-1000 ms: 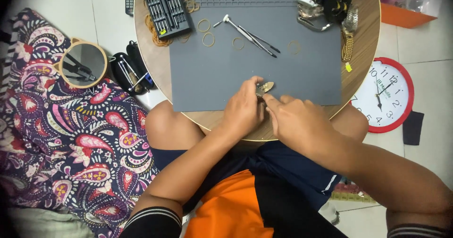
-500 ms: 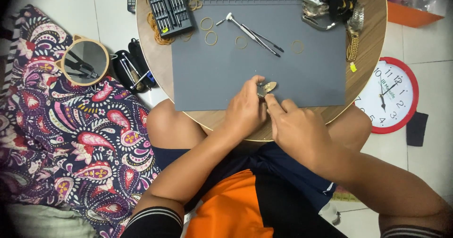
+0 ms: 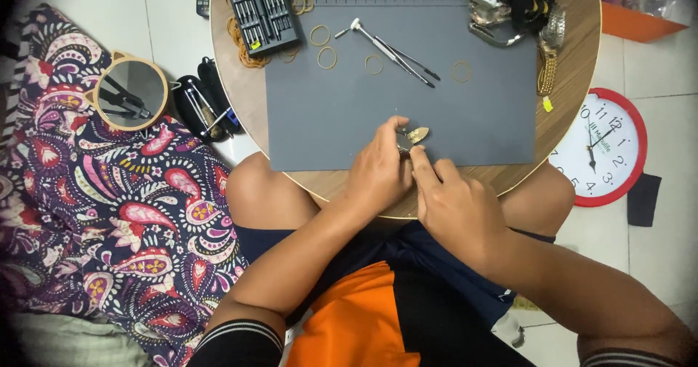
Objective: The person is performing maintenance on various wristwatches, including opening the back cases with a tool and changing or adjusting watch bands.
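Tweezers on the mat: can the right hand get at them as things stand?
Probably yes. The tweezers lie bare on the grey mat, straight ahead of the right hand, with open mat between. But that hand is on the small gold piece with the left hand.

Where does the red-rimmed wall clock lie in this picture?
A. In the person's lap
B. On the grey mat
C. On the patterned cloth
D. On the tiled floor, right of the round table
D: the red-rimmed wall clock lies flat on the pale tiles beside the round wooden table, off the grey mat.
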